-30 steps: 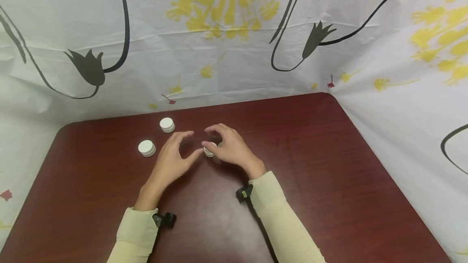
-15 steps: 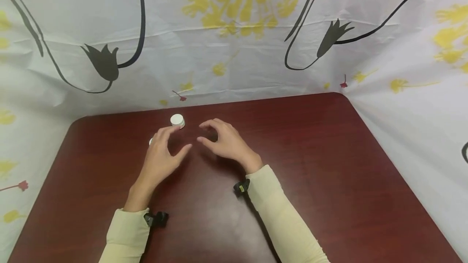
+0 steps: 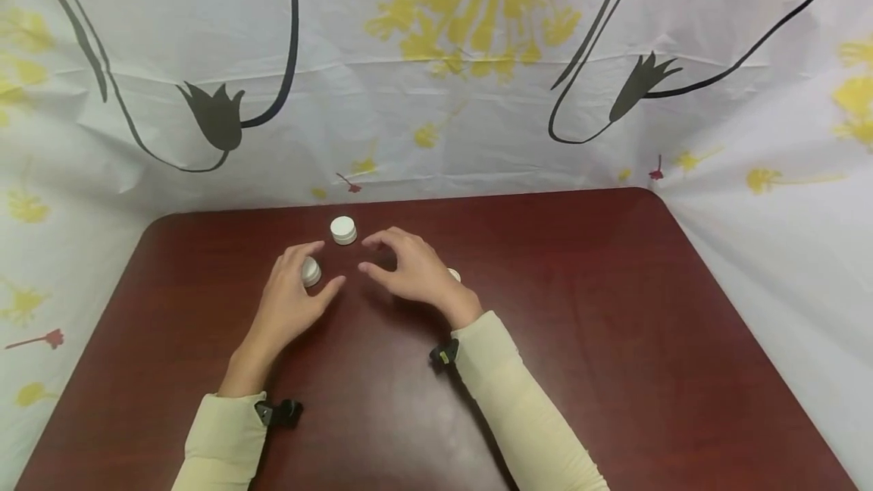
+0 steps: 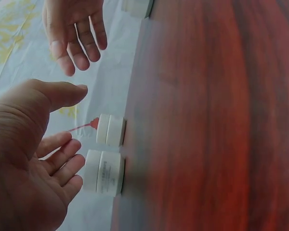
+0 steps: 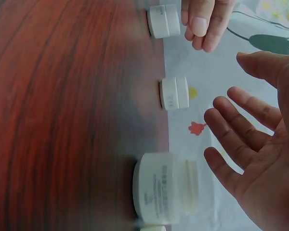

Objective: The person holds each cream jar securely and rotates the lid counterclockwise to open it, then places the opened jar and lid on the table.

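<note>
My left hand (image 3: 289,294) is held with fingers spread in a loose curve and nothing in it. Just inside its curve stands a white lidded jar (image 3: 311,271), partly covered by the hand. Another white jar (image 3: 344,230) stands farther back, between the two hands' fingertips. My right hand (image 3: 416,271) faces the left one, also loosely curved and holding nothing. A white thing (image 3: 454,274) peeks out behind its wrist. In the right wrist view, a larger white jar (image 5: 156,187) with a narrower top stands below the fingers, and a white edge (image 5: 154,228) shows beneath it.
The jars stand on a dark red wooden table (image 3: 580,370) with rounded back corners. A white cloth (image 3: 436,150) with yellow and grey flower prints hangs behind it and at both sides. Black wrist cameras sit at both cuffs.
Both hands have moved left across the table, the left one over to the nearer left jar. The items by the right hand are now mostly hidden behind it. The head view has shifted left.
</note>
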### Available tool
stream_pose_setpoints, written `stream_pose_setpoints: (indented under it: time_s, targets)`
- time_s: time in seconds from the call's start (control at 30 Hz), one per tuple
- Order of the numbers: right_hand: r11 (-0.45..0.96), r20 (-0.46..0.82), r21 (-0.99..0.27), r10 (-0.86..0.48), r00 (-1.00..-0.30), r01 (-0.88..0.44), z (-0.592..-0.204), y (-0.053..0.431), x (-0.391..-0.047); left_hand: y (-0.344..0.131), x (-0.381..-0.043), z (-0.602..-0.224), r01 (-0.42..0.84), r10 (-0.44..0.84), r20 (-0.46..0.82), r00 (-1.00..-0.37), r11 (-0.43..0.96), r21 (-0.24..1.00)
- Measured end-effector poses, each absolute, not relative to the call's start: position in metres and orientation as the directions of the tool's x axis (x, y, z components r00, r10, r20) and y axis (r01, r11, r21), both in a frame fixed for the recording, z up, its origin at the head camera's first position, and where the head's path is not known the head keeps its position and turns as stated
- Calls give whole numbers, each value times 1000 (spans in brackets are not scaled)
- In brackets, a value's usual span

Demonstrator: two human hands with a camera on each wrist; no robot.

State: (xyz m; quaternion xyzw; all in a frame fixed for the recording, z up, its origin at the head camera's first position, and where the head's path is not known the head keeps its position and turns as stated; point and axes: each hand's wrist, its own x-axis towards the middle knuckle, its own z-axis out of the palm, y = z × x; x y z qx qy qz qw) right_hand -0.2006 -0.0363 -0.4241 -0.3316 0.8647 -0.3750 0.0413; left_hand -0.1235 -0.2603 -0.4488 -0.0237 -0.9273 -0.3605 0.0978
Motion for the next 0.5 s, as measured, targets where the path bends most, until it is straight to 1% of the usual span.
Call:
stream_pose_setpoints:
  time_s: [0.1, 0.33, 0.5]
  targets:
    - [493, 178, -683, -604, -777, -539, -426, -39, -200, -263, -124, -451, 107, -33, 195, -980, 740, 664]
    - [497, 162, -673, -623, -765, -548, -434, -47, -200, -275, -124, -458, 51, -102, 181, -978, 725, 686]
    - [488, 169, -678, -624, -763, -550, -435, -50, -203, -282, -127, -461, 38, -101, 159, -982, 723, 689]
